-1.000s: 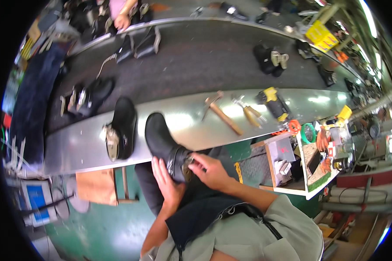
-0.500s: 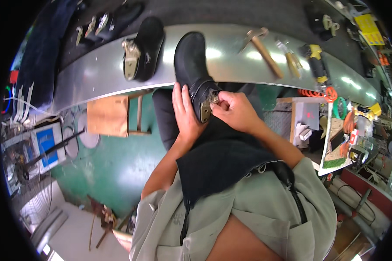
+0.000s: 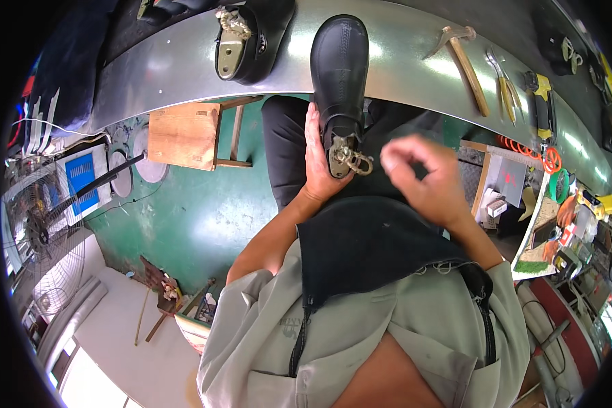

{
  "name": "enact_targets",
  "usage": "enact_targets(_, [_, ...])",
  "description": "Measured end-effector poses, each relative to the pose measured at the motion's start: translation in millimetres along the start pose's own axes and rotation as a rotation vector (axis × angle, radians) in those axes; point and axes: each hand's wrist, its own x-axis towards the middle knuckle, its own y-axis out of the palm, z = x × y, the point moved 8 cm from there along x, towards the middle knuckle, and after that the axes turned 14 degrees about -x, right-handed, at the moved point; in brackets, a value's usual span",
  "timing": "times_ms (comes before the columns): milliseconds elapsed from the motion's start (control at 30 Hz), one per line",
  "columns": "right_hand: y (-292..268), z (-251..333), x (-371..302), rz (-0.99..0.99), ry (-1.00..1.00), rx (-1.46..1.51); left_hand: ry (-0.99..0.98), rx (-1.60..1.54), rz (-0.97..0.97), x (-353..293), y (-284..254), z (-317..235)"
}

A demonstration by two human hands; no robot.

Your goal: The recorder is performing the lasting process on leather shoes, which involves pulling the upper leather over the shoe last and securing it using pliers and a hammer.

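Observation:
A black shoe (image 3: pixel 341 68) stands on a last, toe pointing away from me, its front against the metal bench edge. A brass-coloured plate shows at the heel end, with a bunched chain-like loop (image 3: pixel 352 160) hanging over it. My left hand (image 3: pixel 323 163) holds the shoe's left side and heel, its fingers stretched along the upper. Right of the heel, my right hand (image 3: pixel 428 178) is off the shoe, slightly blurred. Its fingers are loosely curled, with a gap by the thumb, and nothing shows in them.
On the metal bench (image 3: pixel 183 75), another lasted shoe (image 3: pixel 268 41) stands at left. A hammer (image 3: pixel 466 71), pliers (image 3: pixel 503 88) and a yellow-black power tool (image 3: pixel 542 105) lie at right. A wooden stool (image 3: pixel 183 136) and a fan (image 3: pixel 51 251) are at left.
My right hand has let go of the chain-like loop and moved right, away from the heel. The shoe points straighter ahead now, with my left hand still on it.

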Motion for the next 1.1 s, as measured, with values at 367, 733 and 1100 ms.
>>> enact_targets(367, [5.0,17.3,33.6,-0.065,-0.304,-0.565,0.031,0.166,0.076,14.2,7.0,-27.8])
enact_targets(733, [-8.4,48.4,64.2,-0.001,-0.604,-0.777,-0.159,0.056,0.064,25.5,11.9,-32.2])
enact_targets(1100, [-53.6,-19.1,59.7,-0.205,0.093,0.099,-0.438,-0.426,-0.053,8.7,-15.8,11.3])
